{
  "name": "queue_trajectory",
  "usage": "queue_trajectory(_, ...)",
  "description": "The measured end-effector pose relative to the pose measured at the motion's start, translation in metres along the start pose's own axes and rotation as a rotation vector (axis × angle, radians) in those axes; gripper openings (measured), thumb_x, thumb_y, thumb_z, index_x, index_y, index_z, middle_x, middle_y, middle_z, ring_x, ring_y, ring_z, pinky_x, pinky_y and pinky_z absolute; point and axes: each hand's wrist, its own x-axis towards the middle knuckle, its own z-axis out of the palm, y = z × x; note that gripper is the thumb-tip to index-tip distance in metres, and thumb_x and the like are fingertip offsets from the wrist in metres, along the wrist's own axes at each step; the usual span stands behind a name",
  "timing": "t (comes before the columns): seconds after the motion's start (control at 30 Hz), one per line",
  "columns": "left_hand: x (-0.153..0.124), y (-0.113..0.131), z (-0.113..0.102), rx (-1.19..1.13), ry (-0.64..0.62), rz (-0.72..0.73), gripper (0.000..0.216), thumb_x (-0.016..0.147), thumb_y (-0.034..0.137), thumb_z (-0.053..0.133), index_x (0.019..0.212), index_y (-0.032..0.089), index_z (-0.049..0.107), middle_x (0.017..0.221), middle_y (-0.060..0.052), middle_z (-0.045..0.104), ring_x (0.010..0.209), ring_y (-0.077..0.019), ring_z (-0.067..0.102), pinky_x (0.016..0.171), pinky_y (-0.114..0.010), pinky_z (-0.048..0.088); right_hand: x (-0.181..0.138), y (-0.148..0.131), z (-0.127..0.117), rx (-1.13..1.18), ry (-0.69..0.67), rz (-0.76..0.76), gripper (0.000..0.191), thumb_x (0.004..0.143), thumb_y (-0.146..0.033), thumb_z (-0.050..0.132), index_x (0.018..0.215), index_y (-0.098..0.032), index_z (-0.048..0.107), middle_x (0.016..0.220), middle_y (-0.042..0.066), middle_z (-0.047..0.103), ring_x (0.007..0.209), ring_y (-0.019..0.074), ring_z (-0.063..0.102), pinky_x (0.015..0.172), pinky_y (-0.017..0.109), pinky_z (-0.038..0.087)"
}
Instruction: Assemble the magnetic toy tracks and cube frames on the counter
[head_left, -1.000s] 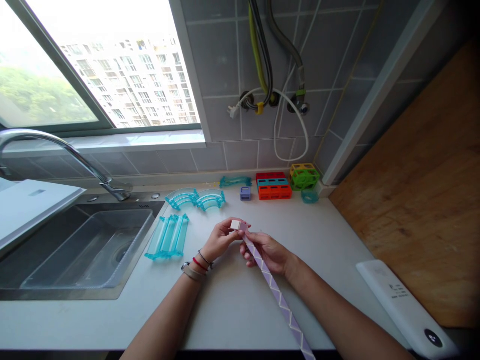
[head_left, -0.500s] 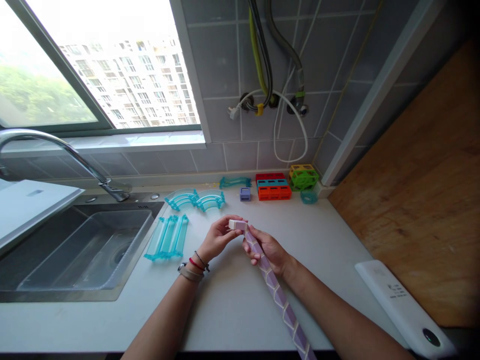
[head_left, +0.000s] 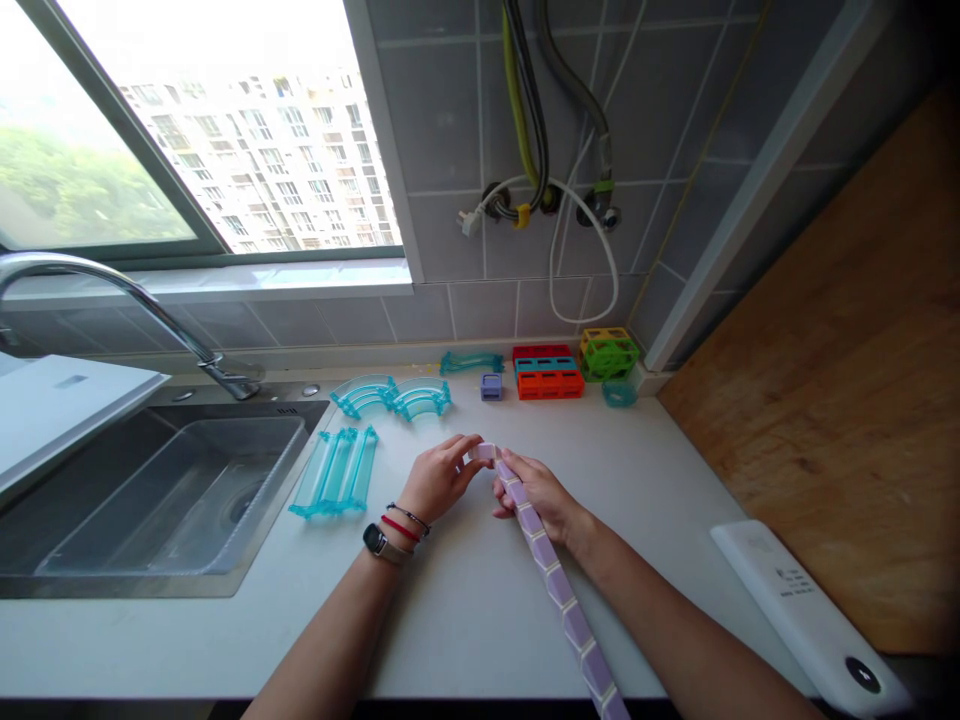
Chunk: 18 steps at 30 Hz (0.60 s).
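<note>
My left hand (head_left: 439, 480) pinches a small pale cap piece (head_left: 483, 452) at the far end of a long purple and white segmented strip (head_left: 559, 590). My right hand (head_left: 541, 497) is wrapped round the strip just behind that end. The strip runs back toward me, over the white counter (head_left: 465, 600) and past its front edge. Both hands meet at the middle of the counter. My left wrist carries a watch and thin bracelets.
Clear turquoise track pieces lie to the left: two straight ones (head_left: 336, 472) and curved ones (head_left: 390, 397). Red, blue and orange blocks (head_left: 547, 372), a green and yellow cage block (head_left: 607, 352) and a small purple cube (head_left: 490, 386) stand by the wall. The sink (head_left: 165, 500) and tap (head_left: 127, 300) are left, a white device (head_left: 810, 615) right.
The strip has been turned in my hands, so its chevron face gives way to square segments. My left hand has rolled over the cap piece and both hands have dropped slightly toward the counter.
</note>
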Motion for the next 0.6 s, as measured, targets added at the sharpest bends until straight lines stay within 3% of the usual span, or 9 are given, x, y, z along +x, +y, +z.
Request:
queue_trajectory(0.27,-0.001,-0.002,0.003,0.315,-0.062,0.065,0.028,0.099,0.042,0.052,0.116,0.023,0.062,0.101,-0.005,0.069,0.066,-0.0136,0.060,0.065,-0.026,0.044,0.001,-0.001,-0.003,0.023,0.003,0.024,0.027,0.100,-0.040,0.051,0.101,-0.015,0.060,0.064,-0.001,0.060,0.044,0.0059,0.047,0.055,0.027,0.061)
queue_trajectory(0.6,0.001,-0.013,0.000,0.264,-0.073,0.146,0.029,0.101,0.039,0.049,0.123,0.023,0.058,0.109,-0.006,0.066,0.088,-0.0170,0.066,0.080,-0.028,0.051,0.003,-0.005,-0.007,0.013,-0.036,0.121,0.033,0.100,-0.043,0.048,0.097,-0.013,0.060,0.061,0.000,0.061,0.042,0.0065,0.046,0.048,0.025,0.059)
